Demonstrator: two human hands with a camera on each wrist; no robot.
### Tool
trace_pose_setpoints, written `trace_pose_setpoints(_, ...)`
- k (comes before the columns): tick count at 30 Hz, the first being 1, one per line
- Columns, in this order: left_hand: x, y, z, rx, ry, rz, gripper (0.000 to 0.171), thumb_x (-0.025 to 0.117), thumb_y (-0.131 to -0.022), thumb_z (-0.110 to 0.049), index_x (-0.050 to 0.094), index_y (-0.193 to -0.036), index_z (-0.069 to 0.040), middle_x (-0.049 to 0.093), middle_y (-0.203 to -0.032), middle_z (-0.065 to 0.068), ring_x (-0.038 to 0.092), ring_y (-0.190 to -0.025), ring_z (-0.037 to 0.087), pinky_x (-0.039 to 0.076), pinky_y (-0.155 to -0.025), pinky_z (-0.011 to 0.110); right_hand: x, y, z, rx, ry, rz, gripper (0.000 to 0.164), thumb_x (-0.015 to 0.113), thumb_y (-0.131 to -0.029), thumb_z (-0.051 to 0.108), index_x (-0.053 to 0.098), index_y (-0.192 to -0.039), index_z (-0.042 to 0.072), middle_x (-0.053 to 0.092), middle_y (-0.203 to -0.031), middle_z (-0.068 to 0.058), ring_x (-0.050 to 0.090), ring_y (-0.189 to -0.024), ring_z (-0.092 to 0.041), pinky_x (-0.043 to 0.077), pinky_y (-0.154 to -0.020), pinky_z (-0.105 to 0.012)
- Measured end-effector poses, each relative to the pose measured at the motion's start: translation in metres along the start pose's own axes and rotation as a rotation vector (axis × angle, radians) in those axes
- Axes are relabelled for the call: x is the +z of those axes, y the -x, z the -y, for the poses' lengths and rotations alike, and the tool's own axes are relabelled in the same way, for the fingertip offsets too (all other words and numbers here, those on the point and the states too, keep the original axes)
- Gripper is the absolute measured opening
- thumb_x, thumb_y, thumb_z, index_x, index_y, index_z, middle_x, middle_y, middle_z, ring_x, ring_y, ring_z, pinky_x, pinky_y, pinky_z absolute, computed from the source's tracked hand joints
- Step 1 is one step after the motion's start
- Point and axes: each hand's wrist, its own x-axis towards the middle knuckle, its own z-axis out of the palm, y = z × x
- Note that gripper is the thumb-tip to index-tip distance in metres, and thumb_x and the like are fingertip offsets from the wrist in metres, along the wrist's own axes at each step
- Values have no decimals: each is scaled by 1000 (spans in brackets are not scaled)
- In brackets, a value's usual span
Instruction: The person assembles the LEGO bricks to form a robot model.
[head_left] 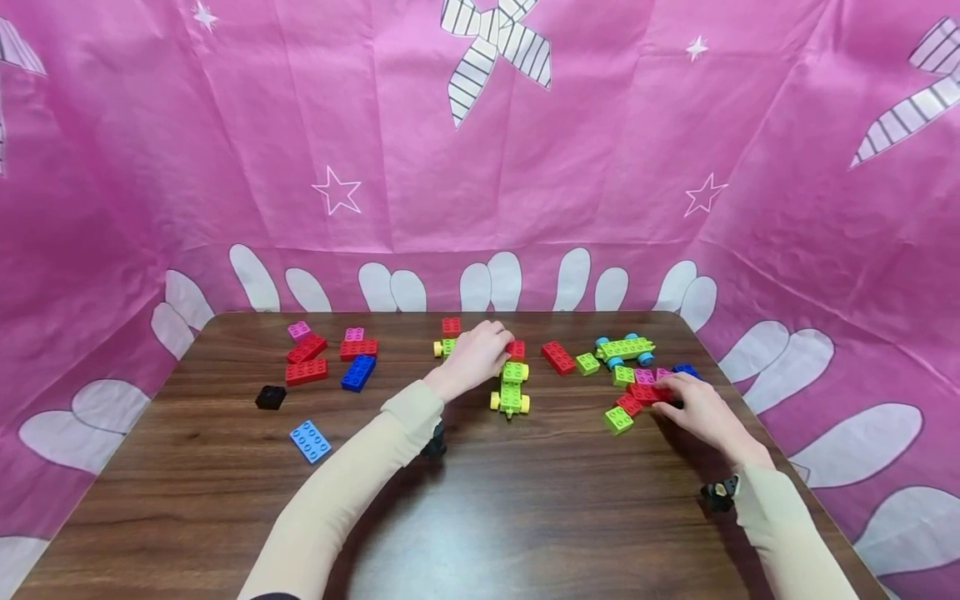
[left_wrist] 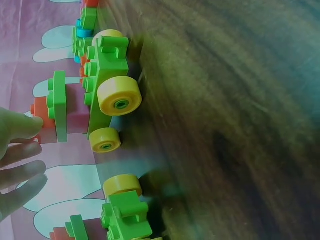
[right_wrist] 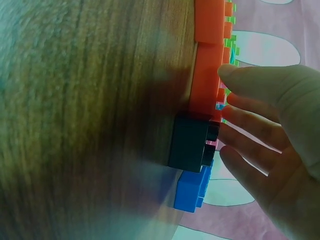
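Observation:
My left hand (head_left: pixel 480 352) pinches a red brick (head_left: pixel 516 349) at the top of a stack; the left wrist view shows the thumb against this brick. Below it are a green brick (left_wrist: pixel 59 106), a pink brick (left_wrist: pixel 78 107) and a green wheeled base (head_left: pixel 511 398) with yellow wheels. My right hand (head_left: pixel 701 410) is over a cluster at the right, its thumb at a red brick (right_wrist: pixel 206 80) and its other fingers spread near a black brick (right_wrist: pixel 189 143). A blue brick (right_wrist: pixel 191 191) lies beside the black one.
A second yellow-wheeled stack (left_wrist: pixel 127 215) stands left of the first. A blue-wheeled green base (head_left: pixel 627 348) is at the back right, near a loose red brick (head_left: pixel 558 357) and small green bricks (head_left: pixel 618 419). Red, pink, dark blue, black and light blue bricks (head_left: pixel 311 442) lie at left.

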Motion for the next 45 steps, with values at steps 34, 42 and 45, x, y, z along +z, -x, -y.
trace_pose_setpoints(34,-76,115,47,-33,59,-1,26,73,-81,-26,68,-104,-14,67,-100,0,61,-94,15,56,-75,31,2,-8,-5,-43,53,-52,32,81,-68,14,69,-95,0,64,-89,-16,59,-74,-24,51,-65,-41)
trace_pose_setpoints(42,-89,180,78,-147,69,66,25,75,-78,-26,70,-99,-13,67,-96,1,63,-90,16,56,-71,34,6,-9,-8,-58,54,-73,33,81,-68,14,68,-94,-1,65,-89,-16,59,-76,-25,51,-67,-44)
trace_pose_setpoints(45,-95,205,94,-192,69,122,21,76,-77,-23,71,-95,-12,66,-93,1,62,-86,16,54,-71,35,7,-10,-11,-56,59,-75,34,81,-68,14,67,-95,-2,65,-89,-18,59,-76,-27,51,-68,-45)
